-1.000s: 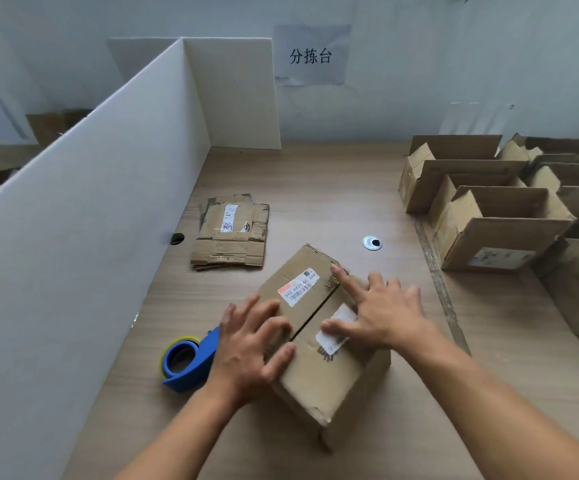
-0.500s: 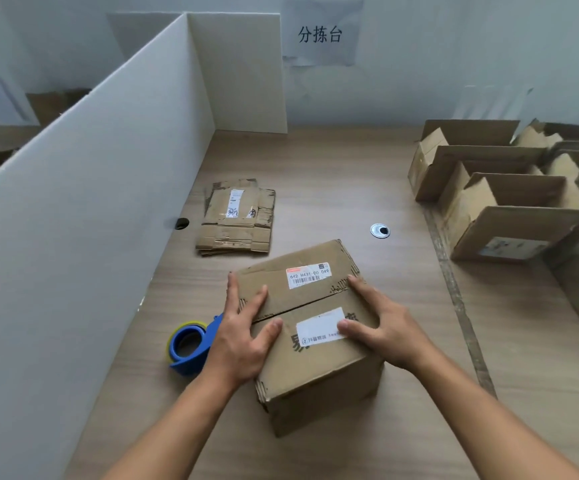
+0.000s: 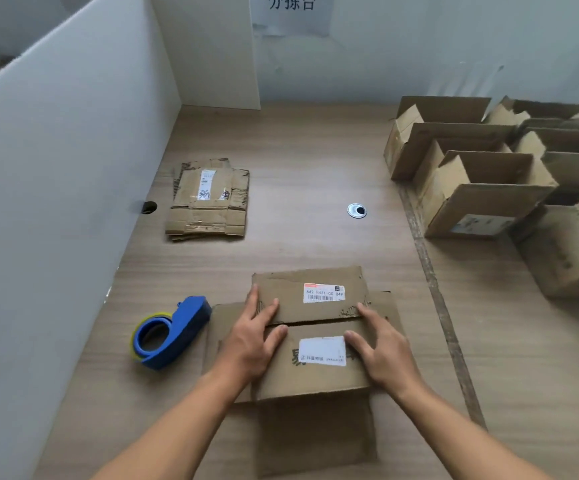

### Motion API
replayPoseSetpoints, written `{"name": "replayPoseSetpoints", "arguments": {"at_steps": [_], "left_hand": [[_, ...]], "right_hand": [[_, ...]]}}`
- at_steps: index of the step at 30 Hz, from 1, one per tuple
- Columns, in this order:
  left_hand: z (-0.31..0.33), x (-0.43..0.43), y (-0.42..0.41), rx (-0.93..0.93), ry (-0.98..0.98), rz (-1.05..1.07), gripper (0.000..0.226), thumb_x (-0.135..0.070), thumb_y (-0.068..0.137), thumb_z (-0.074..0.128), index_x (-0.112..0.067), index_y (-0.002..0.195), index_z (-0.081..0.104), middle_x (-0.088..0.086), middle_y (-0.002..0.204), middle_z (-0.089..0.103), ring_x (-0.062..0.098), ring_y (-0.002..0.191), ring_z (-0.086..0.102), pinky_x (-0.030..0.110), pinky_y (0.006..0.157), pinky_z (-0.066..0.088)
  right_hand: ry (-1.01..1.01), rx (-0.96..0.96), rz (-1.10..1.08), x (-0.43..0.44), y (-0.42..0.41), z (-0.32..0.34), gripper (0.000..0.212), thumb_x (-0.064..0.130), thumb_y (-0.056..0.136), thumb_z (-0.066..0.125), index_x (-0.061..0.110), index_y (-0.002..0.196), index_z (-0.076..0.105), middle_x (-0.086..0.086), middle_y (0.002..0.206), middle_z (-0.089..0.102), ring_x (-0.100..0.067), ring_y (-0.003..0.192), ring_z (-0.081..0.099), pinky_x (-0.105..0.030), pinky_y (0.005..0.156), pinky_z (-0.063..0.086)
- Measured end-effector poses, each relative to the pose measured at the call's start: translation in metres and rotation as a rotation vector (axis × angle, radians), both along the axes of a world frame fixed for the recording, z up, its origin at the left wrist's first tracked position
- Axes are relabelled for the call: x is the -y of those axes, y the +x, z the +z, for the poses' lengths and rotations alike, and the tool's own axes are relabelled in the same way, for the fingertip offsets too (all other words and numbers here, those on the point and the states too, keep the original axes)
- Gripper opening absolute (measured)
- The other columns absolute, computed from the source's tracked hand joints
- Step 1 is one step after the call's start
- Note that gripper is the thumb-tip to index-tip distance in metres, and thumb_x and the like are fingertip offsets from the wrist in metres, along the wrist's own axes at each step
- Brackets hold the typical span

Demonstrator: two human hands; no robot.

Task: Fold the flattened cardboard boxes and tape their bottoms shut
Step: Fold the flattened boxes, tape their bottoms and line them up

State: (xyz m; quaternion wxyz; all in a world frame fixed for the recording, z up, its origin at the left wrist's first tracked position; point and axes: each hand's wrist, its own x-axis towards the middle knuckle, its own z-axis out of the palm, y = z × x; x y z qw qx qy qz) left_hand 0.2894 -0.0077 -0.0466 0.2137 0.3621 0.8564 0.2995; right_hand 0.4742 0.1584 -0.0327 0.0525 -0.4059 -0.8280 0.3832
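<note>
Here, a folded cardboard box [image 3: 316, 358] is stood on the wooden table [image 3: 298, 161], near its front edge, with its two closing flaps turned down to form the upper face. The far flap [image 3: 310, 294] carries a white barcode label [image 3: 323, 293], and the near flap [image 3: 316, 362] carries a second white label [image 3: 322, 350]; a narrow seam is seen between the two flaps, and no tape is visible across it. The left hand [image 3: 251, 337] is laid flat on the left part of the box top, with the fingers spread and pressed down: the fingertips are set on the far flap and the thumb reaches along the seam. The right hand [image 3: 381, 351] is laid flat on the right part of the top, likewise with spread fingers, its fingertips resting at the seam and just beside the near label. Neither hand is closed around anything. The box is thus held directly under both palms, between the two forearms. A blue tape dispenser [image 3: 170, 332] is placed on the table just left of the box, close to the left hand but apart from it. A stack of flattened boxes [image 3: 208, 202] lies farther back on the left, near a white partition board [image 3: 56, 174]. Several assembled boxes [image 3: 482, 181] with open tops are grouped at the right rear of the table, well apart from the hands. A round metal grommet [image 3: 356, 211] is set into the table surface between the two groups.
</note>
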Motion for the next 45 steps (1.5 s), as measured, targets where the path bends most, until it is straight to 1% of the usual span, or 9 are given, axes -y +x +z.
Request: {"name": "replayPoseSetpoints", "arguments": {"at_steps": [5,9,14,19,24,29,35,39,45], "left_hand": [[-0.006,0.031,-0.017,-0.033,-0.138,-0.099,0.079,-0.053,0.092,0.060,-0.020,0.155,0.027,-0.016,0.158,-0.010,0.016,0.150,-0.012,0.034,0.124,0.003],[-0.007,0.034,-0.017,-0.076,-0.059,-0.050,0.070,-0.058,0.091,0.058,-0.023,0.149,0.042,-0.021,0.159,0.005,0.006,0.147,-0.005,0.029,0.120,0.009],[-0.004,0.033,-0.017,-0.126,-0.109,-0.042,0.061,-0.055,0.094,0.054,-0.026,0.147,0.045,-0.015,0.163,0.016,0.016,0.152,0.006,0.036,0.121,0.017],[-0.002,0.031,-0.018,-0.122,-0.136,-0.056,0.072,-0.069,0.088,0.048,-0.027,0.147,0.043,-0.015,0.163,0.016,0.019,0.150,0.008,0.041,0.120,0.022],[-0.012,0.042,-0.020,-0.065,-0.035,-0.087,0.088,-0.072,0.079,0.037,-0.025,0.152,0.035,-0.022,0.160,0.003,0.017,0.152,0.008,0.033,0.120,0.015],[-0.018,0.035,-0.020,-0.098,0.012,-0.010,0.073,-0.065,0.085,0.047,-0.017,0.141,0.053,-0.009,0.159,0.029,0.022,0.146,0.027,0.034,0.119,0.022],[-0.018,0.037,-0.024,-0.092,0.006,-0.028,0.057,-0.038,0.094,0.063,-0.015,0.144,0.049,-0.019,0.155,0.018,0.021,0.147,0.025,0.032,0.121,0.018],[-0.023,0.039,-0.022,-0.089,-0.011,-0.026,0.064,-0.053,0.093,0.054,-0.018,0.147,0.046,-0.018,0.158,0.015,0.027,0.149,0.022,0.034,0.121,0.016],[-0.015,0.046,-0.033,-0.072,0.021,-0.077,0.073,-0.062,0.088,0.036,-0.021,0.148,0.045,-0.009,0.160,0.024,0.018,0.149,0.021,0.033,0.120,0.019]], "right_hand": [[-0.019,-0.049,-0.019,0.024,-0.025,-0.031,0.041,0.031,0.091,0.070,0.019,0.129,0.062,-0.006,0.131,0.048,-0.026,0.122,0.051,-0.023,0.096,0.035],[0.208,-0.043,0.021,0.017,-0.032,-0.042,0.027,0.029,0.091,0.068,0.016,0.114,0.064,-0.013,0.141,0.042,-0.038,0.130,0.039,-0.051,0.108,0.038],[0.261,-0.092,-0.005,0.024,-0.035,-0.046,0.024,0.019,0.088,0.073,0.012,0.110,0.067,-0.018,0.148,0.041,-0.045,0.138,0.033,-0.058,0.112,0.032],[0.394,-0.017,0.241,0.032,-0.040,-0.041,0.058,0.059,0.086,0.049,0.018,0.124,0.062,-0.012,0.156,0.038,-0.038,0.145,0.030,-0.056,0.113,0.033],[0.463,-0.010,0.297,0.034,-0.041,-0.047,0.061,0.055,0.087,0.049,0.019,0.134,0.061,-0.014,0.150,0.047,-0.040,0.138,0.042,-0.060,0.103,0.044],[0.542,0.007,0.295,0.037,-0.043,-0.046,0.055,0.053,0.087,0.047,0.022,0.128,0.067,-0.014,0.145,0.052,-0.038,0.134,0.047,-0.052,0.105,0.043],[0.512,0.135,0.349,0.031,-0.058,-0.032,0.054,0.065,0.081,0.040,0.033,0.122,0.055,-0.009,0.149,0.043,-0.032,0.144,0.032,-0.051,0.118,0.011],[0.477,0.178,0.428,0.032,-0.061,-0.035,0.069,0.069,0.087,0.028,0.036,0.147,0.038,-0.005,0.166,0.017,-0.026,0.153,0.013,-0.049,0.121,0.007],[0.550,0.142,0.416,0.026,-0.059,-0.042,0.061,0.068,0.088,0.038,0.036,0.139,0.050,-0.007,0.156,0.039,-0.026,0.145,0.031,-0.046,0.116,0.016]]}}
